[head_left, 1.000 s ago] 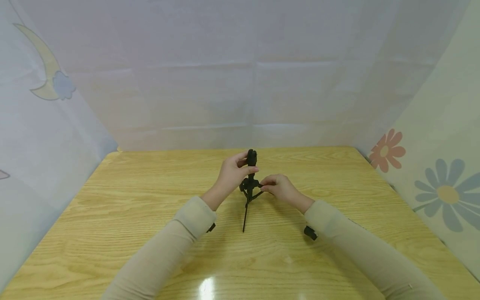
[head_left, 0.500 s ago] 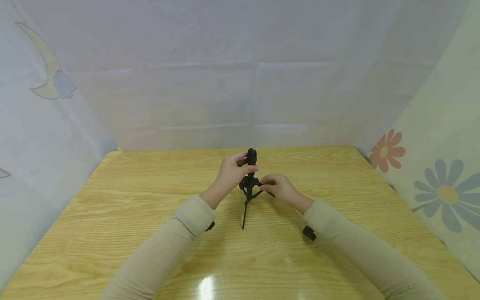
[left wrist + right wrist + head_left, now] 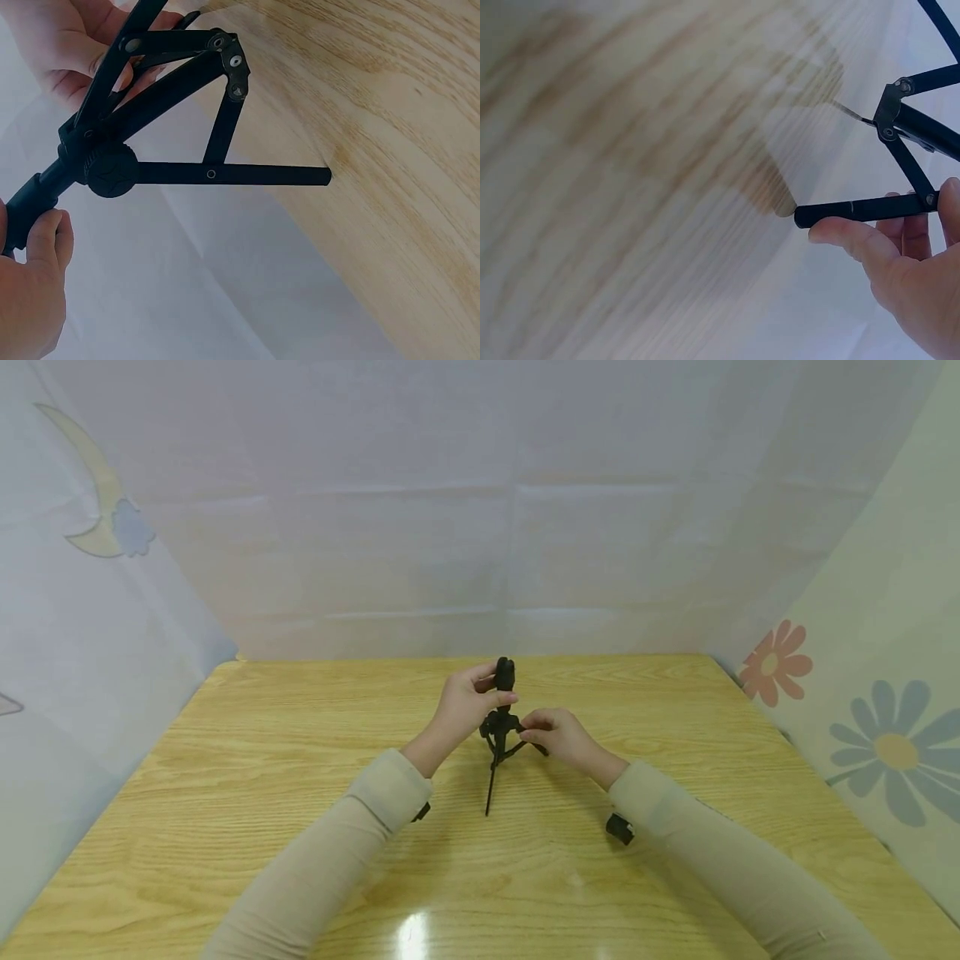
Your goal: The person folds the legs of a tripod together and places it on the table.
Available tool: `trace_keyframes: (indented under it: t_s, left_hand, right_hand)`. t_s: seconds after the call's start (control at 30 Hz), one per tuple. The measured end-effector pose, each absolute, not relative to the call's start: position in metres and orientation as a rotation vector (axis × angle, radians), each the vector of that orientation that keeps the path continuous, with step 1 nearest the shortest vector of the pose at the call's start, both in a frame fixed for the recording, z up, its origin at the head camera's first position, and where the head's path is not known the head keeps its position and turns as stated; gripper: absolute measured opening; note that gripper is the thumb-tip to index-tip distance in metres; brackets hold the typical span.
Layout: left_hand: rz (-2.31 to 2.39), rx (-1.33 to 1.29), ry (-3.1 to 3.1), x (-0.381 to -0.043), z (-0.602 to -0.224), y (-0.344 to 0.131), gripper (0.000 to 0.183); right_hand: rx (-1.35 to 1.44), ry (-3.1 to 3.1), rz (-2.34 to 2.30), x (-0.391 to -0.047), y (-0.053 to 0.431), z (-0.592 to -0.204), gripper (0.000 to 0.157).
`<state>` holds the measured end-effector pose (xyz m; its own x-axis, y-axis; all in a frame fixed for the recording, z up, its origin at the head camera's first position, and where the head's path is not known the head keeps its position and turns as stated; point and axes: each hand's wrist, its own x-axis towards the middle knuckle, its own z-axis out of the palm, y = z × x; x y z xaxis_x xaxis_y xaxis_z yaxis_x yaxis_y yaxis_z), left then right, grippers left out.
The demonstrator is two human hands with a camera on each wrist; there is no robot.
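Black and jointed, the tripod (image 3: 500,725) sits upright, its column (image 3: 505,675) gripped by the left hand (image 3: 463,703) and one leg (image 3: 862,209), lower down, pinched by the right hand (image 3: 561,739). If the left hold slackens, it could tip; if the leg folds, the brace (image 3: 909,163) might nip fingers (image 3: 916,238).

A screened-off spot, in what kind of building cannot be told: a wood-grain table (image 3: 300,735) stands hemmed by a creased pale sheet (image 3: 375,552) behind and side panels (image 3: 75,635) printed with a moon (image 3: 105,485), a cloud (image 3: 132,528), a pink flower (image 3: 768,664) and a blue flower (image 3: 896,750).
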<state>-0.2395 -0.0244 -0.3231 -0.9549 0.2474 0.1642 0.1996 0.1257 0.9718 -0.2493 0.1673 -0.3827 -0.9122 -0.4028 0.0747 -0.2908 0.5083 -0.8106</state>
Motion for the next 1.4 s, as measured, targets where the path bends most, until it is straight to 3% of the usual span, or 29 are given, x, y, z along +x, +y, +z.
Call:
trace_keyframes:
  t_s: [0.93,1.4]
  left_hand:
    - [1.996,0.458,2.353,-0.2428,-0.3234,-0.0238,0.054]
    - [2.064,0.455,2.321,-0.2396,-0.3232,-0.0214,0.052]
  right_hand:
    - [-0.543,2.520,-1.495,-0.2497,0.1641,-0.3843,0.019]
    - [-0.545,2.388,-1.576,-0.2504,0.1615,-0.3831,0.007]
